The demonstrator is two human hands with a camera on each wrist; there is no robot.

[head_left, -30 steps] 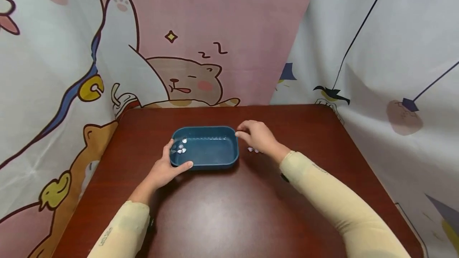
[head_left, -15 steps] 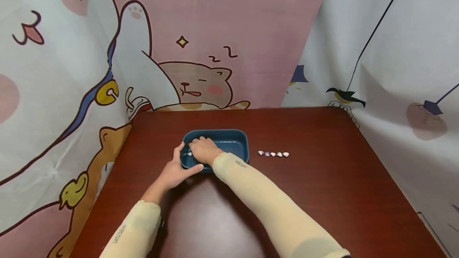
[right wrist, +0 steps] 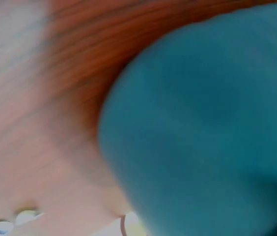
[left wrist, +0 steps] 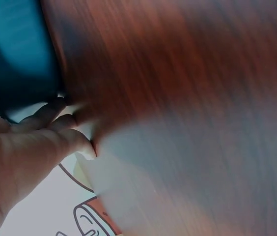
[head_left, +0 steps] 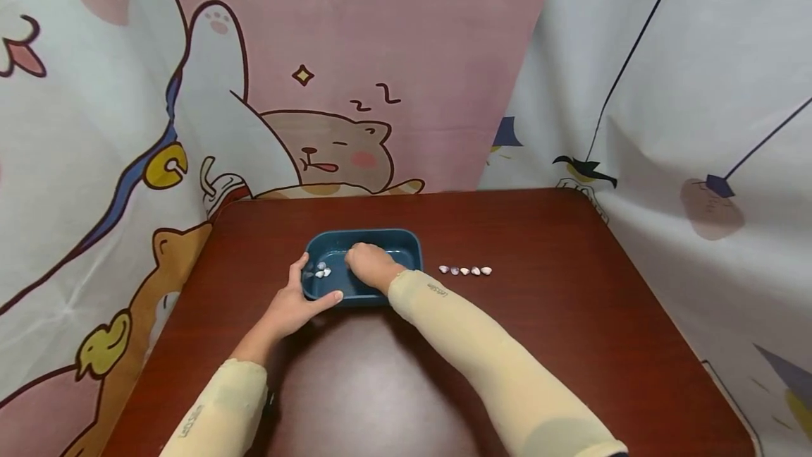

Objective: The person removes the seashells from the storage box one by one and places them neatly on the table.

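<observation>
A dark blue rectangular dish (head_left: 364, 300) sits on the table in the head view. My left hand (head_left: 288, 310) grips its left end, thumb on the near rim, fingers round the far side. Three small pale seashells (head_left: 322, 271) lie inside at that end. Over the middle of the dish, my right hand (head_left: 371, 264) reaches down with fingers curled. It appears to pinch a seashell, hidden beneath the hand. Several seashells (head_left: 465, 271) form a row on the table to the right. In the right wrist view the dish wall (right wrist: 192, 123) fills most of the picture.
The brown wooden table (head_left: 539, 330) has a cartoon-printed cloth (head_left: 431, 76) hanging behind it and at both sides. The dish's raised rim surrounds the shells inside.
My right hand went from beside the row into the dish's left part, then moved right within it. One seashell no longer shows there. The row came into full view. My left hand kept its grip.
</observation>
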